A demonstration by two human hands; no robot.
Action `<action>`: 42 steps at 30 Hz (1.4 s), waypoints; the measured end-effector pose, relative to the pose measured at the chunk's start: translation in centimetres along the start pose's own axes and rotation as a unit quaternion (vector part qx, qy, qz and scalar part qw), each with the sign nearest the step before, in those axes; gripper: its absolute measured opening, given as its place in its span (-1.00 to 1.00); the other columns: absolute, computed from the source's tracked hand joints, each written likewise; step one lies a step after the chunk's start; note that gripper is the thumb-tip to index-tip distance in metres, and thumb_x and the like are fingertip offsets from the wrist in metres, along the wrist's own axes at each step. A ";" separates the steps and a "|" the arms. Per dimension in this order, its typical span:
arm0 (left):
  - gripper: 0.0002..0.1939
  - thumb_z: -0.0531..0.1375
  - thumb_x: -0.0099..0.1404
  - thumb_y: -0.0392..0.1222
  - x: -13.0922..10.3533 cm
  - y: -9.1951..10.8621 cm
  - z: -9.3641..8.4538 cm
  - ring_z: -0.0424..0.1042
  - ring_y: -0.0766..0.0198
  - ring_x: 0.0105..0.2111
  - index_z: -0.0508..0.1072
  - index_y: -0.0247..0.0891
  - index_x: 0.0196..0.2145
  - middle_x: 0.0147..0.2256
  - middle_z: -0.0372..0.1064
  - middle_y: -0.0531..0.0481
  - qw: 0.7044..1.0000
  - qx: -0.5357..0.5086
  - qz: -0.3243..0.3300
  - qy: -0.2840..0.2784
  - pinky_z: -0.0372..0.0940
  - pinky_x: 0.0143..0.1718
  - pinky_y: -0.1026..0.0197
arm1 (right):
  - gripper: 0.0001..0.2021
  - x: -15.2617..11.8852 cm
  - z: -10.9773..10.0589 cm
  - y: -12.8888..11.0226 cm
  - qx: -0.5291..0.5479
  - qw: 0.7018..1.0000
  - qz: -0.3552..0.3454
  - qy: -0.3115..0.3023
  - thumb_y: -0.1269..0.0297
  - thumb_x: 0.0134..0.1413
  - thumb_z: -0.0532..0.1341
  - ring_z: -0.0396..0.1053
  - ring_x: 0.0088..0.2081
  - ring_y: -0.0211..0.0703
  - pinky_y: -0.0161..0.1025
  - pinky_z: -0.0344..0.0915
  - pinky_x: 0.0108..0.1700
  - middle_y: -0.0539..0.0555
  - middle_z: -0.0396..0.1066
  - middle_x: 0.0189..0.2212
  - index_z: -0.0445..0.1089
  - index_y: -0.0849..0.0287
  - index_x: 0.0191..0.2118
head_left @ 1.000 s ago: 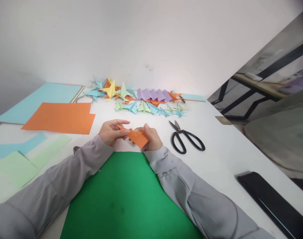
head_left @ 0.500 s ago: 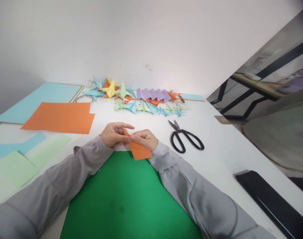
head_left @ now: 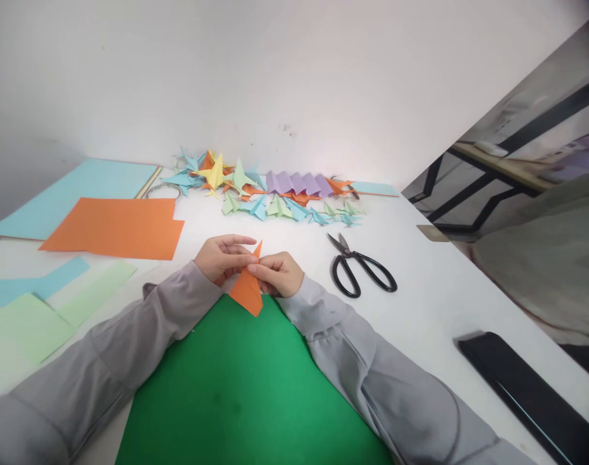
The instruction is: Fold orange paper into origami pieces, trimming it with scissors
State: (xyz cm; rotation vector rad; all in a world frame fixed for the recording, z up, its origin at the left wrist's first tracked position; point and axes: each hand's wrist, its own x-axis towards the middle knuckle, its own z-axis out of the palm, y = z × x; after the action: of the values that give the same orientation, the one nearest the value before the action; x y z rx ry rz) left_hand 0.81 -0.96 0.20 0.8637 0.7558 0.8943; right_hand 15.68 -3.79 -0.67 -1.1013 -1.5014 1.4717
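A small folded piece of orange paper [head_left: 247, 294] is held between both hands, its narrow tip pointing up and its wider end hanging down. My left hand [head_left: 221, 258] pinches it from the left with thumb and fingers. From the right, my right hand [head_left: 279, 274] grips its edge, thumb on the near face. The fingertips behind the paper are hidden. Both hands are just above the far edge of a green sheet [head_left: 256, 387]. Black-handled scissors [head_left: 350, 261] lie partly open to the right of my right hand.
Folded paper figures [head_left: 217, 174] in several colours line the wall, with pleated purple paper [head_left: 299, 184] among them. Orange sheets [head_left: 115, 229], a large blue sheet [head_left: 81, 194] and green pieces [head_left: 33, 326] lie left. A long black object [head_left: 527, 387] rests at the right edge.
The orange paper has turned in my fingers: its lower end has swung left and its pointed tip now shows above the hands. My hands stay nearly in place.
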 end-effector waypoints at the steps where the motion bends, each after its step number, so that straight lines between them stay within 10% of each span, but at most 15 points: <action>1: -0.55 0.43 -0.32 -0.31 0.0 0.0 0.0 0.42 0.30 -0.62 0.47 -0.39 -0.37 -0.62 0.45 -0.01 1.000 0.004 0.005 0.000 0.32 -0.55 0.28 | -0.58 0.0 0.0 0.0 -0.001 1.000 0.000 -0.004 -0.01 -0.19 0.22 0.03 -0.79 -0.45 -0.38 -0.11 -0.73 -0.08 0.16 -0.86 0.23 0.22 -0.77; 42: -0.74 0.41 -0.27 -0.20 -0.1 0.0 0.9 0.32 0.40 -0.69 0.44 -0.38 -0.64 -0.68 0.38 0.03 0.999 0.025 0.009 0.025 0.23 -0.64 0.35 | -0.52 -0.2 0.2 0.0 -0.036 0.998 -0.007 -0.048 -0.01 -0.13 0.21 -0.08 -0.73 -0.46 -0.33 -0.18 -0.65 -0.14 0.01 -0.84 0.10 0.21 -0.80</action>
State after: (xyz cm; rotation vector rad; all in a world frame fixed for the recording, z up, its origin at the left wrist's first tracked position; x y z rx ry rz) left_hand 1.53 -1.36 0.68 0.8954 0.8172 0.9194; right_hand 15.53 -4.04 -0.66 -1.0723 -1.6364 1.4897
